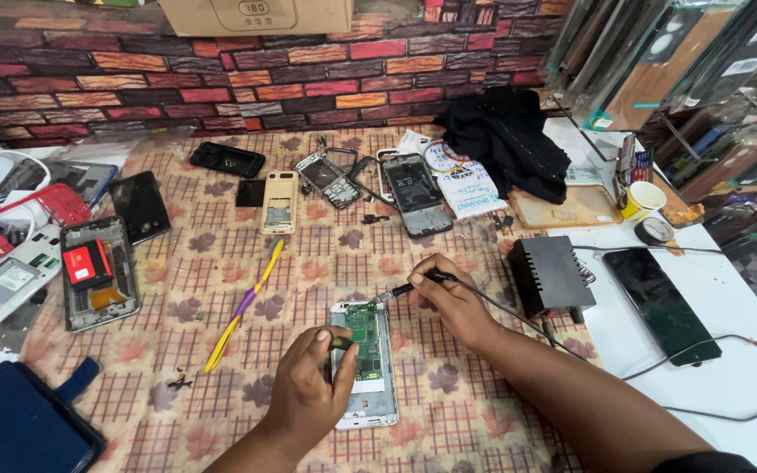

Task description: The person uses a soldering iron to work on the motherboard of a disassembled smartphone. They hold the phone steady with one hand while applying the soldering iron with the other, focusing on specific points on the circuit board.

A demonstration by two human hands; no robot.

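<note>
An opened white phone [370, 405] with a green circuit board [364, 338] lies on the patterned cloth in front of me. My left hand [308, 385] rests on the phone's left edge and pinches a small dark tool or part against the board. My right hand [449, 302] grips a black soldering iron [418, 284] like a pen, its metal tip touching the top edge of the board. The iron's cable runs off to the right.
A black soldering station box [549, 273] and a dark phone [659, 302] lie to the right. Several dismantled phones [98, 267] and parts are scattered at the back and left. Yellow-purple tweezers [243, 307] lie left of the phone. A black cloth [505, 140] sits at the back.
</note>
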